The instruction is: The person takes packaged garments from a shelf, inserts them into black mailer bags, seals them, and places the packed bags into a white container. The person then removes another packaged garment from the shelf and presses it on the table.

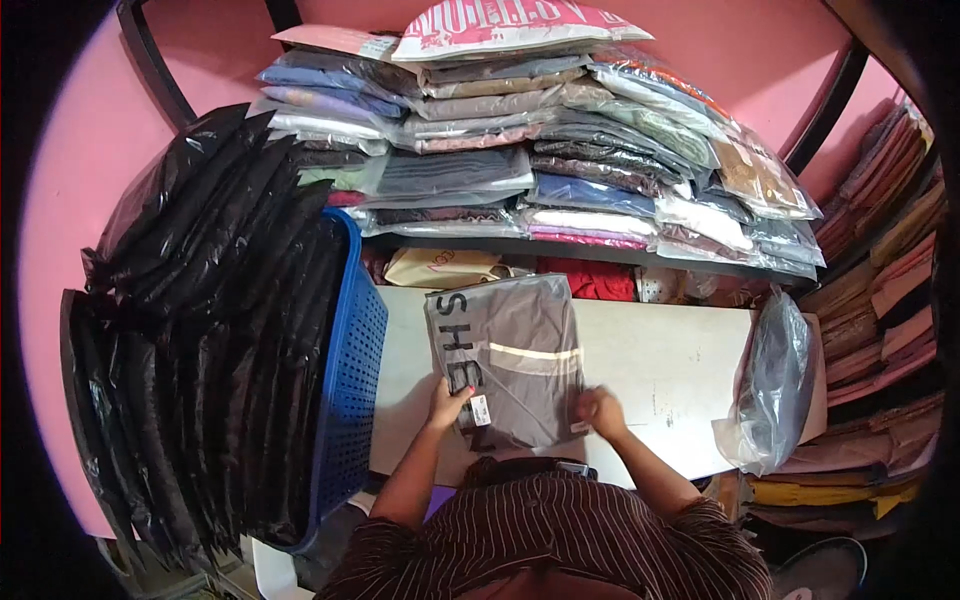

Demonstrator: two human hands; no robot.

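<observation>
A clear plastic bag (pixel 530 395) with a folded grey garment inside is in front of me, over the white table. Black letters reading "SHE" run down its left side, and a pale stripe crosses the garment. My left hand (pixel 450 404) is closed on the bag's lower left edge, thumb on top beside a small white label (pixel 482 410). At the bag's right edge my right hand (pixel 600 411) is curled closed, slightly blurred, with its fingertips against the plastic.
A blue basket (pixel 352 345) packed with black plastic parcels (pixel 200 390) stands left of the white table (pixel 660 380). Bagged garments (pixel 455 172) are stacked on a shelf behind. A crumpled clear bag (pixel 775 385) lies at the table's right end, beside piles of folded cloth (pixel 880 330).
</observation>
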